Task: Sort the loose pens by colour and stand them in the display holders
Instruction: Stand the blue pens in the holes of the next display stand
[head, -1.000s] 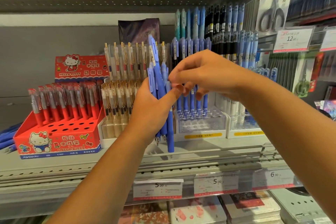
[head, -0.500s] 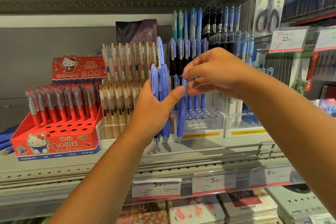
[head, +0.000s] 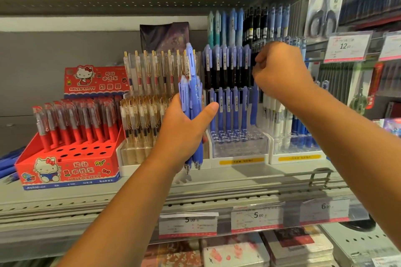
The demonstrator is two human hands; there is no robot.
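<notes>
My left hand (head: 184, 134) grips a bunch of blue pens (head: 192, 84), upright, in front of the shelf's middle. To the right, my right hand (head: 282, 73) pinches the top of a single blue pen (head: 253, 108), held upright at the right end of the front row of blue pens in the clear tiered holder (head: 238, 149). Whether its tip sits in a hole I cannot tell. The holder's rear rows carry more blue and black pens. Its front holes stand unfilled.
A red Hello Kitty box (head: 65, 169) of red pens stands at left, with loose blue pens (head: 8, 162) lying beside it. A holder of clear gold-clip pens (head: 141, 151) sits behind my left hand. Another clear holder (head: 297, 151) stands at right. Price tags (head: 256, 215) line the shelf edge.
My right hand drew one blue pen out of the bunch and carried it right and up to the clear holder's front row. My left hand kept hold of the bunch.
</notes>
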